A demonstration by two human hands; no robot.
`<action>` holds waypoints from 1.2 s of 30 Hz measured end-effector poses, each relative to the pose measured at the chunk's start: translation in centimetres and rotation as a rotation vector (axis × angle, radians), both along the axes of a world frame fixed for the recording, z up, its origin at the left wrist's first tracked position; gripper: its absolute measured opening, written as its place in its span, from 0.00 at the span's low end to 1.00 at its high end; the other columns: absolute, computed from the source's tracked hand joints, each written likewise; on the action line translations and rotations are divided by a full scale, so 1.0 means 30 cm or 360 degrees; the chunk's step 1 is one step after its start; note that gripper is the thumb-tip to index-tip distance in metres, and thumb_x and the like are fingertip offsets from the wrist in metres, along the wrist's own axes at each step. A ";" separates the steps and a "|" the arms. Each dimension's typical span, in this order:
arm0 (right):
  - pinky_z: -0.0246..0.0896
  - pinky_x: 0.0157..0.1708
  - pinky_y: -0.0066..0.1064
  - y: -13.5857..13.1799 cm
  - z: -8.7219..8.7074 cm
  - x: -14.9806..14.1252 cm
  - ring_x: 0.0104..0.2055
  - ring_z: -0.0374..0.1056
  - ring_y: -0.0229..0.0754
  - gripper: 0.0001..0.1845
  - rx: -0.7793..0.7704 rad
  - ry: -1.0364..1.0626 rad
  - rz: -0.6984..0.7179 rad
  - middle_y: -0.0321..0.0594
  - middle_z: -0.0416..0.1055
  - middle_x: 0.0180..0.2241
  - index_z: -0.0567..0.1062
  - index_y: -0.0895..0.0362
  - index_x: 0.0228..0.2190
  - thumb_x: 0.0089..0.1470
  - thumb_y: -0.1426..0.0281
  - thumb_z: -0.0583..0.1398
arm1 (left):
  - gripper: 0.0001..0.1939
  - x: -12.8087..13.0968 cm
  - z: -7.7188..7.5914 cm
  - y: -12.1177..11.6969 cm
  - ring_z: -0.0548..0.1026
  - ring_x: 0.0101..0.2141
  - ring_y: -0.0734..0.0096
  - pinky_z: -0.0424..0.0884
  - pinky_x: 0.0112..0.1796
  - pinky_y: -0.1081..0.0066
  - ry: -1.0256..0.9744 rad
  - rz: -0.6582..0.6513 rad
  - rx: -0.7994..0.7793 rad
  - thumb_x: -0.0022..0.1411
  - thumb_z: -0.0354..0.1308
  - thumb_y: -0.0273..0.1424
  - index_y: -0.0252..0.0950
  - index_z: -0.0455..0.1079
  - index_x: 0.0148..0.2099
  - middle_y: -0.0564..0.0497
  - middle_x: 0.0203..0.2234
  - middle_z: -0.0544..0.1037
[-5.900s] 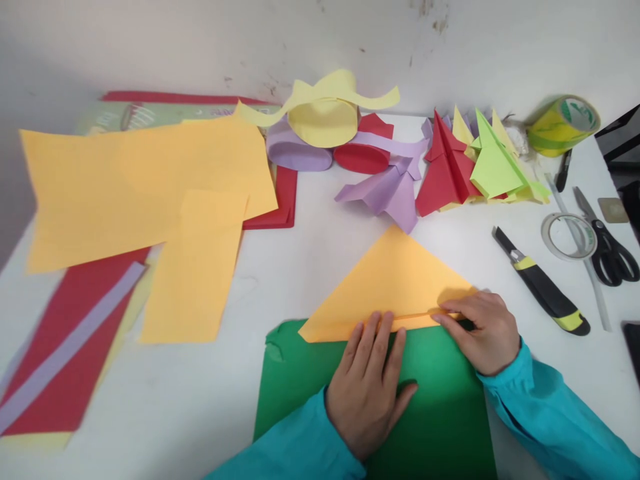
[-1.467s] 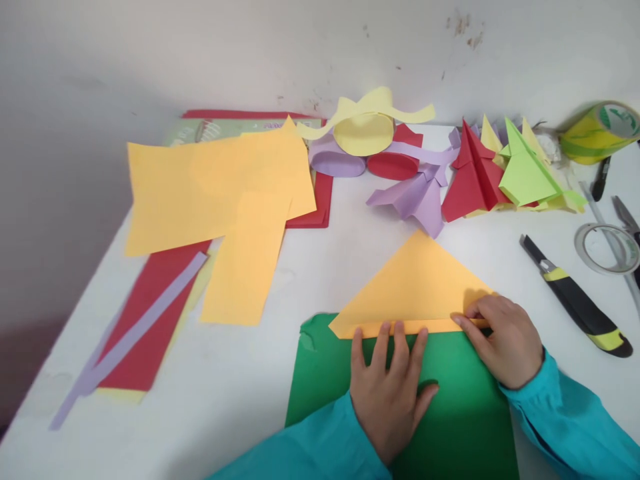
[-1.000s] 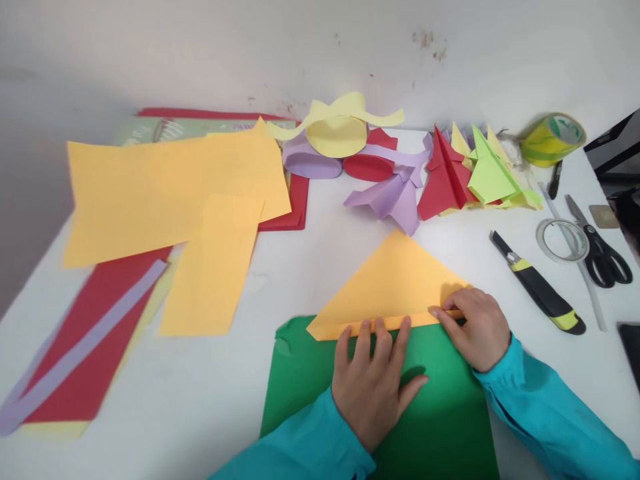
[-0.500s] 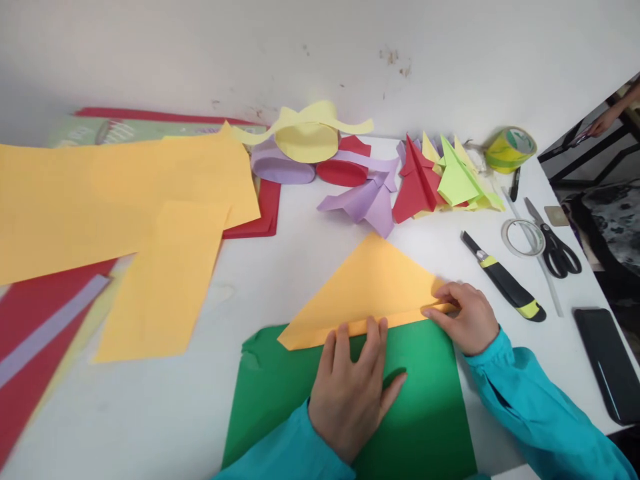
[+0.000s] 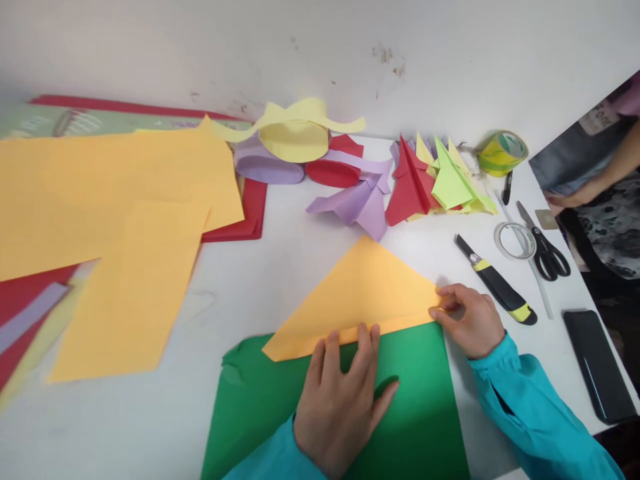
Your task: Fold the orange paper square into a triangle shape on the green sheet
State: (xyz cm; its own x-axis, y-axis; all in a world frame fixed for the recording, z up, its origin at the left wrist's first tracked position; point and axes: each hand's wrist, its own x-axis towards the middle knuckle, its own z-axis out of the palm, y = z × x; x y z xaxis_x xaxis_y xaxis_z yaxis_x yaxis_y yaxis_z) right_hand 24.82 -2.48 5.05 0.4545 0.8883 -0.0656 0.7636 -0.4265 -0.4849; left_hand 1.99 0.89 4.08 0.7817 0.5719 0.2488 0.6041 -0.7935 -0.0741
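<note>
A folded sheet of orange paper (image 5: 357, 283), roughly triangular with a narrow fold along its near edge, overlaps the far edge of a green sheet (image 5: 405, 400). My left hand (image 5: 340, 393) presses its fingertips on that fold, fingers apart and thumb stretched out over the green sheet. At the paper's right corner, my right hand (image 5: 473, 319) pinches the orange edge between thumb and fingers. Just beyond the orange peak lies a purple folded paper piece (image 5: 357, 205). A black and yellow utility knife (image 5: 497, 280) rests beyond my right hand.
Large orange sheets (image 5: 120, 193) cover the left side. Paper rings (image 5: 295, 140) and folded paper planes (image 5: 413, 180) line the wall. Tape (image 5: 503, 153), a clear tape roll (image 5: 515, 240), scissors (image 5: 550, 257) and a phone (image 5: 597, 367) sit right. Another person's arm (image 5: 605, 170) shows beyond the table.
Along the near edge, the raised fold now lies flatter, and my right fingers sit at the corner. The view has shifted slightly right. More of the other person shows at the right.
</note>
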 end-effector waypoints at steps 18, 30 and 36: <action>0.58 0.38 0.39 0.001 0.027 0.031 0.34 0.71 0.45 0.13 -0.0134 -0.0020 0.0030 0.32 0.75 0.25 0.72 0.52 0.33 0.41 0.69 0.63 | 0.29 -0.001 0.003 0.003 0.68 0.43 0.44 0.65 0.43 0.53 -0.0007 -0.0018 0.0016 0.62 0.49 0.47 0.29 0.71 0.54 0.46 0.46 0.75; 0.62 0.38 0.37 0.007 0.038 0.068 0.34 0.73 0.44 0.13 -0.0257 0.0220 -0.0010 0.31 0.76 0.25 0.72 0.53 0.34 0.40 0.71 0.63 | 0.29 -0.005 0.000 0.001 0.68 0.44 0.44 0.65 0.43 0.52 0.0029 -0.0020 0.0022 0.62 0.49 0.47 0.30 0.70 0.54 0.45 0.47 0.74; 0.62 0.37 0.36 0.006 0.038 0.071 0.33 0.73 0.43 0.12 -0.0224 0.0239 0.0021 0.31 0.76 0.25 0.72 0.53 0.33 0.41 0.71 0.62 | 0.28 -0.015 -0.016 -0.003 0.68 0.45 0.47 0.65 0.45 0.53 0.0108 -0.0030 0.0015 0.63 0.48 0.47 0.33 0.68 0.57 0.45 0.50 0.71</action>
